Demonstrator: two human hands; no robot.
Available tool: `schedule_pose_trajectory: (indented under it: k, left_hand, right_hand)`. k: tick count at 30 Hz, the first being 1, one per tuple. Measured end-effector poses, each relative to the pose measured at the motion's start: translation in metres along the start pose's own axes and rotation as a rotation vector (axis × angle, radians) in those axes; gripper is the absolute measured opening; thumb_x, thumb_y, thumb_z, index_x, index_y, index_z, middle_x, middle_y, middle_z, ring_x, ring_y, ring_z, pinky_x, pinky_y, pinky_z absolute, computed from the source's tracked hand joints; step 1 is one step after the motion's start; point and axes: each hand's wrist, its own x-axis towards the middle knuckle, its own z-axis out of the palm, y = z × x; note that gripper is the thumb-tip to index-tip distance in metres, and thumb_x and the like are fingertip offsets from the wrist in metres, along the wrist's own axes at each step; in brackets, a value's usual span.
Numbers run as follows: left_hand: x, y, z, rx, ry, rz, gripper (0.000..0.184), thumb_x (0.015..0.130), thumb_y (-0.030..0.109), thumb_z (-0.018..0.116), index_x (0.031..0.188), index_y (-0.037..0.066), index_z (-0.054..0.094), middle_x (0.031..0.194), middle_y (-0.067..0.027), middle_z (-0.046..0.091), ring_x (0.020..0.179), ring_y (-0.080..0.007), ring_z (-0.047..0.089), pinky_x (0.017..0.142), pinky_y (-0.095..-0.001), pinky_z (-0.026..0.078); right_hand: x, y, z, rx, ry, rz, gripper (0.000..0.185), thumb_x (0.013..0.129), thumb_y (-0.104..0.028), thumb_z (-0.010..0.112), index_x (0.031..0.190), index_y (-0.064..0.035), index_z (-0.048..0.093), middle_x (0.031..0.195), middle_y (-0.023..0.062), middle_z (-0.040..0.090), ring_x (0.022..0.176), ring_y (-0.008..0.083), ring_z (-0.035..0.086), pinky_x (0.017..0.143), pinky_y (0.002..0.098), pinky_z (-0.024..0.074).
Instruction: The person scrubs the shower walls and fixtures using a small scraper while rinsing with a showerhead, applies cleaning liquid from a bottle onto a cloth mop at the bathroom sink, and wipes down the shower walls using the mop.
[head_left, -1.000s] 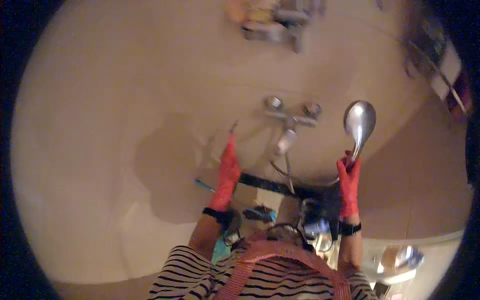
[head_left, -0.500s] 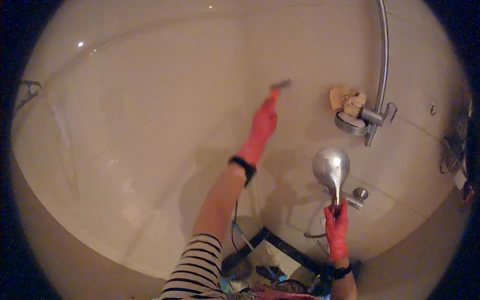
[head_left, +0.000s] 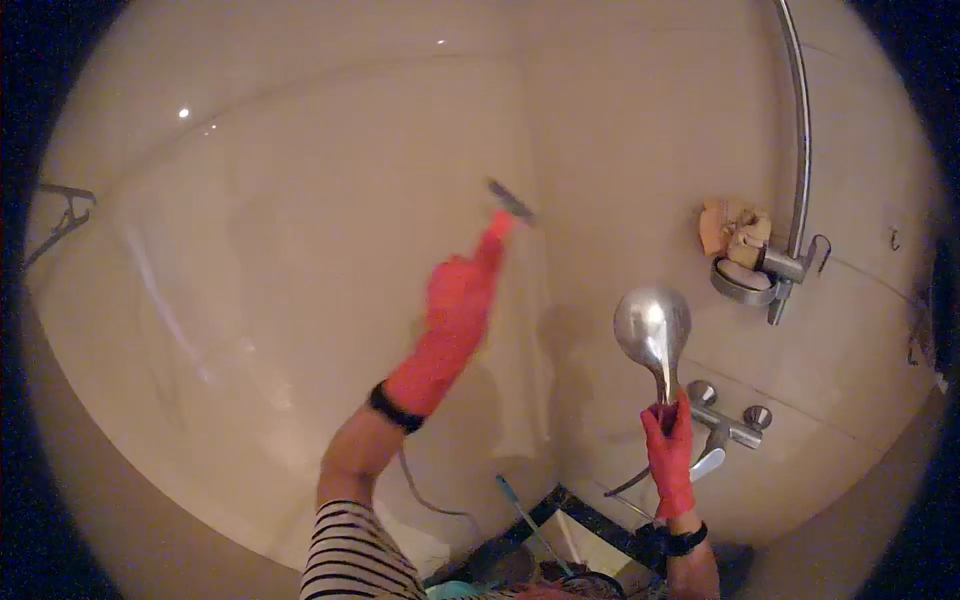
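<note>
Both hands wear red gloves. My left hand (head_left: pixel 458 305), somewhat blurred, is closed around something with a dark, narrow head, which looks like a brush or scraper (head_left: pixel 511 201). That head is at the tiled wall, close to the corner. On the right, my right hand (head_left: pixel 668 450) grips the handle of a silver shower head (head_left: pixel 652 325), held upright with its rounded back towards me. Behind and right of this hand is the wall-mounted mixer tap (head_left: pixel 728 425).
A metal rail (head_left: pixel 802 130) stands at the right, with a soap dish (head_left: pixel 742 282) and sponges (head_left: pixel 735 229) on it. Below are a black-edged corner (head_left: pixel 610 530), a blue-tipped stick (head_left: pixel 508 490) and a hose (head_left: pixel 425 495). A hook-like bracket (head_left: pixel 68 215) is far left.
The view has swung up and left from the tap. My left hand rose with the tool, then shifted left and slightly down. My right hand still holds the shower head.
</note>
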Motion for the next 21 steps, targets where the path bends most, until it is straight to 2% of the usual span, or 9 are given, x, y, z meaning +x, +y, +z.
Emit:
schedule_pose_trajectory:
  k: [1,3,6,7,9,11,13,18,21]
  left_hand:
    - [-0.004,-0.019,-0.023,0.351,0.342,0.179,0.036,0.094,0.043,0.036,0.108,0.019,0.058,0.061,-0.0206,0.054,0.053,-0.0357,0.053,0.047,-0.0462,0.042]
    - [-0.016,-0.025,-0.083,0.47,0.417,-0.041,0.028,0.093,0.036,0.04,0.105,0.019,0.059,0.058,-0.0173,0.053,0.056,-0.0344,0.055,0.048,-0.0463,0.042]
    - [-0.001,-0.046,-0.103,0.633,0.536,0.136,0.025,0.088,0.025,0.046,0.103,0.011,0.059,0.06,-0.016,0.055,0.057,-0.0326,0.055,0.047,-0.0457,0.041]
    - [0.013,-0.044,-0.098,0.633,0.538,0.14,0.025,0.088,0.025,0.046,0.103,0.011,0.059,0.06,-0.016,0.055,0.057,-0.0326,0.055,0.047,-0.0457,0.041]
    - [0.061,-0.035,-0.07,0.625,0.39,0.433,0.027,0.081,0.017,0.051,0.101,0.002,0.059,0.064,-0.0169,0.058,0.059,-0.0323,0.058,0.05,-0.0449,0.043]
    - [0.135,-0.019,-0.011,0.456,0.401,0.384,0.021,0.079,0.014,0.051,0.098,0.007,0.056,0.066,-0.0138,0.06,0.059,-0.0319,0.058,0.054,-0.0449,0.046]
    - [0.175,0.018,0.002,0.587,0.269,0.584,0.026,0.078,0.016,0.05,0.097,0.0,0.057,0.071,-0.0172,0.062,0.069,-0.0342,0.061,0.06,-0.0459,0.048]
    - [0.138,-0.01,-0.023,0.331,0.42,0.381,0.024,0.09,0.023,0.04,0.094,0.007,0.057,0.071,-0.0187,0.061,0.064,-0.0376,0.06,0.055,-0.0476,0.047]
    - [0.036,-0.045,-0.106,0.51,0.438,0.041,0.032,0.094,0.027,0.036,0.115,0.016,0.057,0.058,-0.0176,0.055,0.054,-0.0358,0.055,0.047,-0.0464,0.042]
  right_hand:
    - [0.007,-0.013,0.005,0.011,0.0,-0.001,0.06,0.08,-0.002,0.061,0.134,-0.01,0.037,0.079,-0.0008,0.048,0.067,0.0085,0.044,0.058,0.0216,0.0392]
    - [0.024,-0.036,0.016,0.023,-0.079,-0.063,0.066,0.08,-0.001,0.061,0.139,-0.0133,0.034,0.078,-0.0016,0.047,0.065,0.0086,0.043,0.058,0.0213,0.0389]
    - [0.041,-0.049,0.025,0.022,-0.121,-0.113,0.07,0.079,0.0,0.061,0.141,-0.0161,0.032,0.076,-0.0027,0.044,0.063,0.0085,0.04,0.058,0.0212,0.0383]
    - [0.044,-0.052,0.028,0.024,-0.117,-0.113,0.07,0.079,0.0,0.061,0.141,-0.0161,0.032,0.076,-0.0027,0.044,0.063,0.0085,0.04,0.058,0.0212,0.0383]
    - [0.05,-0.06,0.034,0.042,-0.09,-0.142,0.069,0.08,0.0,0.06,0.14,-0.0168,0.032,0.076,-0.0028,0.043,0.063,0.0085,0.038,0.058,0.0216,0.038]
    - [0.061,-0.077,0.043,0.029,-0.062,-0.151,0.069,0.08,-0.001,0.06,0.14,-0.0165,0.032,0.077,-0.0028,0.043,0.065,0.0085,0.039,0.059,0.0217,0.0382]
    - [0.074,-0.086,0.054,0.017,-0.037,-0.149,0.069,0.08,-0.001,0.061,0.14,-0.0162,0.032,0.077,-0.0027,0.043,0.066,0.0085,0.039,0.06,0.0217,0.0384]
    - [0.12,-0.098,0.074,0.207,-0.002,-0.262,0.067,0.081,-0.006,0.063,0.139,-0.0136,0.032,0.081,-0.0032,0.046,0.068,0.0084,0.043,0.061,0.0212,0.04]
    - [0.153,-0.111,0.082,0.232,-0.022,-0.416,0.064,0.082,-0.01,0.064,0.137,-0.0074,0.032,0.083,-0.003,0.048,0.068,0.0059,0.044,0.06,0.0196,0.0395]
